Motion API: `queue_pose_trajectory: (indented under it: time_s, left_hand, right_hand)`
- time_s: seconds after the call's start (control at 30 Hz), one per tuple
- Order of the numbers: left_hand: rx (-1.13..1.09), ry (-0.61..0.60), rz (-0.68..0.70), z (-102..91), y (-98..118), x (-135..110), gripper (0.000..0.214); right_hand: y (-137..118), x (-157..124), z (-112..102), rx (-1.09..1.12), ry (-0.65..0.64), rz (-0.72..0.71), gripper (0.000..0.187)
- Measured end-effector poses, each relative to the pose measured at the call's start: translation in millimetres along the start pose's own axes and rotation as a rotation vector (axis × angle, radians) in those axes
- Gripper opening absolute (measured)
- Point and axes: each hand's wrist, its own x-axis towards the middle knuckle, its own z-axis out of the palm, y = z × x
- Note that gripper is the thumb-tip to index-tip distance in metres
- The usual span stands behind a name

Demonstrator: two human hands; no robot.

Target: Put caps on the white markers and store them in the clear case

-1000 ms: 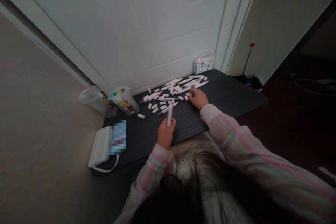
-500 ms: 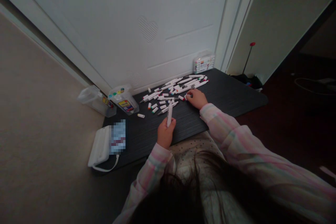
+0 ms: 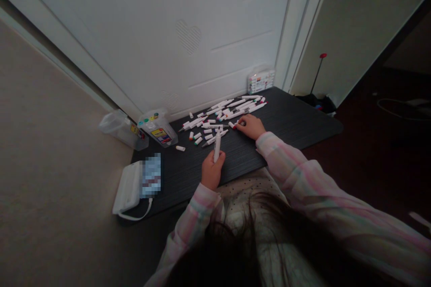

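Gripping one white marker [image 3: 217, 144] in left hand [image 3: 212, 172], fingers wrapped tight round its lower end, aiming the other end away toward the pile. Resting right hand [image 3: 249, 126] on the dark table [image 3: 289, 119], curling fingertips down at the pile's near-right edge, just beside a red-ended cap [image 3: 231, 124]; can't tell whether pinching anything.

Sitting at the near edge, crossing it w/ both sleeves. Seeing open room: bare strip btw. the hands, wide bare stretch right of the right hand out to the rounded corner, smaller bare patch near-left. Noting the white case [image 3: 129, 188] overhanging the near-left edge. Finding the far edge crowded by scattered markers [image 3: 235, 106] along the base of the door [image 3: 168, 31].

Counting: 1 marker in hand; approx. two dozen loose markers & caps, too small & overlapping for an exact no.; 2 tubs at the far-left corner, i.e. dotted clear tub [image 3: 157, 126] plus plain clear tub [image 3: 117, 128] beside it; 1 marker pack [image 3: 261, 81] against the door, far right; 1 case.
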Motion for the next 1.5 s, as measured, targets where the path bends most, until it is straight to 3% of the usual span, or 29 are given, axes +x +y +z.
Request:
queue_pose_trajectory:
  time_s: [1.5]
  left_hand:
    - [-0.006, 0.000, 0.002, 0.6, 2.2, 0.1, 0.018]
  right_hand:
    - [0.5, 2.4, -2.6, -0.036, -0.073, 0.038, 0.027]
